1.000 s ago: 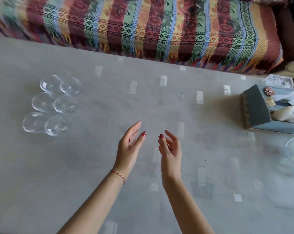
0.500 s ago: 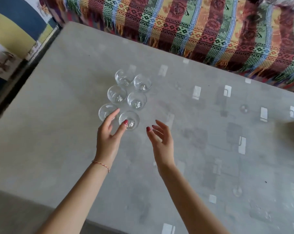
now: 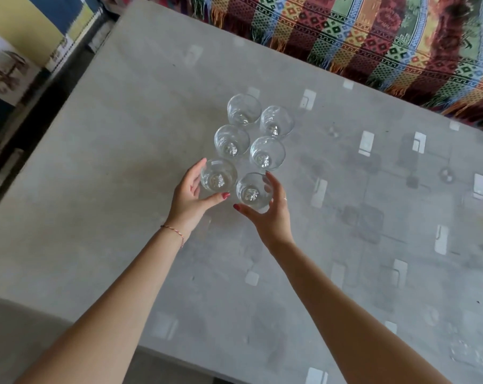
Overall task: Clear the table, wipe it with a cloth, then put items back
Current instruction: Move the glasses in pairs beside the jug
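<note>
head view: left hand [image 3: 189, 196] grips the near-left glass [image 3: 218, 175] on the table [image 3: 96, 162]. right hand [image 3: 271, 214] grips the near-right glass [image 3: 252, 189].

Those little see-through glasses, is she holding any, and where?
Yes, two. The left hand grips the near-left clear round drinking glass around its side wall; the right hand grips the near-right clear glass likewise.

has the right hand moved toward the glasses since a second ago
Yes. The right hand was hovering over bare table, well right of the six glasses; now it has reached forward and left, its fingers curled round the nearest right glass of the cluster.
</note>
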